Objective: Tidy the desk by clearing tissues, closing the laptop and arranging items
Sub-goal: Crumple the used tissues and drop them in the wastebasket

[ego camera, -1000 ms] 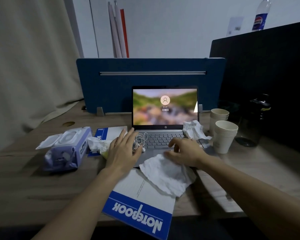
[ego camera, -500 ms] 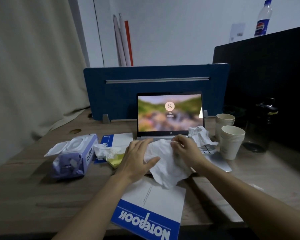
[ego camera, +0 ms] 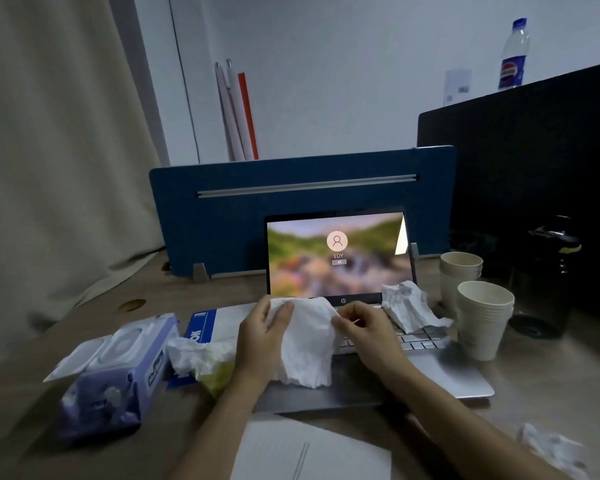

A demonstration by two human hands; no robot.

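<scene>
An open laptop [ego camera: 336, 258] with a lit login screen stands mid-desk. Above its keyboard hangs a white tissue [ego camera: 307, 344], held at its top edge by both hands: my left hand [ego camera: 260, 341] grips the left corner and my right hand [ego camera: 368, 336] pinches the right corner. A second crumpled tissue [ego camera: 407, 306] lies on the keyboard's right side. A third crumpled tissue [ego camera: 196, 356] sits left of my left hand on something yellow-green. Another crumpled tissue [ego camera: 555, 448] lies at the desk's front right.
A purple wet-wipe pack [ego camera: 115, 379] with its lid open lies at left. Two stacks of paper cups [ego camera: 482, 317] and a dark bottle [ego camera: 548, 271] stand right of the laptop. One notebook [ego camera: 309, 452] lies in front, another notebook [ego camera: 205, 323] behind the tissues. A blue divider [ego camera: 222, 216] backs the desk.
Both hands took the flat tissue off the laptop's front edge and lifted it above the keyboard. The camera tilted up, so the front notebook slid toward the bottom of the view.
</scene>
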